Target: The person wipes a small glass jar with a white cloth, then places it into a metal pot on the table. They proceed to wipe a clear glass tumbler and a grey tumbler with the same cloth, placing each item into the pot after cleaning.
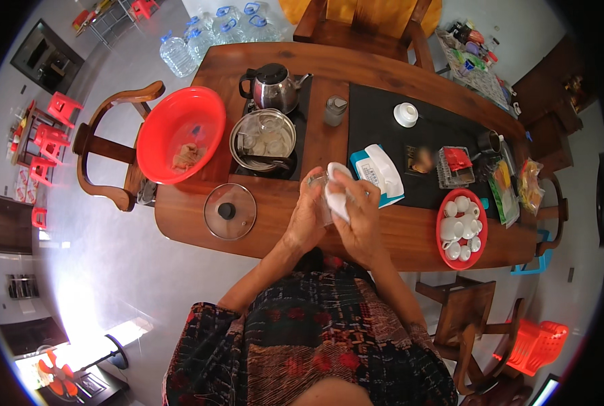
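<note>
Left hand clamped on clear cup; cup sits between both hands, above wooden table. Right hand gripping white tissue against cup's right side.

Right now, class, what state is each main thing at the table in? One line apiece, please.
Glass: held in left hand
Tissue: bunched in right hand, against the glass
Kettle: upright, lidded
Pot: uncovered, glassware inside
Pot lid: flat, knob up
Basin: upright, crumpled cloth inside
Red tray: loaded with white teaware
</note>
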`<state>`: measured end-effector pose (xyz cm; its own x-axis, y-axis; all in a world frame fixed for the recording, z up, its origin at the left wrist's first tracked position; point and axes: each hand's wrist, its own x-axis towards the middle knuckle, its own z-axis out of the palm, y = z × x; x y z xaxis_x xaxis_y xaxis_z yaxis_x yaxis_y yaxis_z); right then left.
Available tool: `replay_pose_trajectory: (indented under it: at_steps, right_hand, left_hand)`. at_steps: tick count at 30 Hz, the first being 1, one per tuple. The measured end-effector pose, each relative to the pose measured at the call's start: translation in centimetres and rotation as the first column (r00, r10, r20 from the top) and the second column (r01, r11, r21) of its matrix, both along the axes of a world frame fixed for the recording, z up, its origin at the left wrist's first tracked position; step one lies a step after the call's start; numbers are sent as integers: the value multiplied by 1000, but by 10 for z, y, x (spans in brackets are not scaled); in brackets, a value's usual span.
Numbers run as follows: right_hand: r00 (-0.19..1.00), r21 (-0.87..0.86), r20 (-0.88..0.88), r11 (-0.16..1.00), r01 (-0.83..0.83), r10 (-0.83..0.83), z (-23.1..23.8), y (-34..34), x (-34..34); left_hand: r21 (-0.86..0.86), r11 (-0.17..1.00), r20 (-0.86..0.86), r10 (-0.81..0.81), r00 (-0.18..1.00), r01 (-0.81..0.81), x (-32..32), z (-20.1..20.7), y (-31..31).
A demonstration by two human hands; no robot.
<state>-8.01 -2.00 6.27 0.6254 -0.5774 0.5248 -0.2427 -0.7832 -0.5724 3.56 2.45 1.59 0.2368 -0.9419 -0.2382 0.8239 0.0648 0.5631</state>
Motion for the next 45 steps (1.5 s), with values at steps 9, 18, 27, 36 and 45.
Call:
replay_pose_trajectory:
  at_steps: [9, 18, 27, 36, 45]
  right_hand:
    - [988, 29, -43, 988, -150, 151, 19, -5, 14]
    - [962, 859, 264, 469, -204, -65, -17, -19, 9]
    - [891, 905, 403, 233, -355, -209, -30, 8, -11]
    - [862, 875, 440, -96, -475, -252, -22, -14, -6]
    - [990, -87, -107, 993, 84, -93, -11, 38, 22]
  left_hand:
    - [120, 991, -81, -54, 995, 63, -8, 18, 11]
    - [-33, 999, 217, 28, 976, -21, -4, 10, 7]
    - [-130, 992, 129, 28, 991, -11, 15, 7, 6]
    - [-321, 947, 848, 285, 446, 6, 24, 9, 3]
    - [-125, 920, 191, 390, 901, -372, 24, -15, -5]
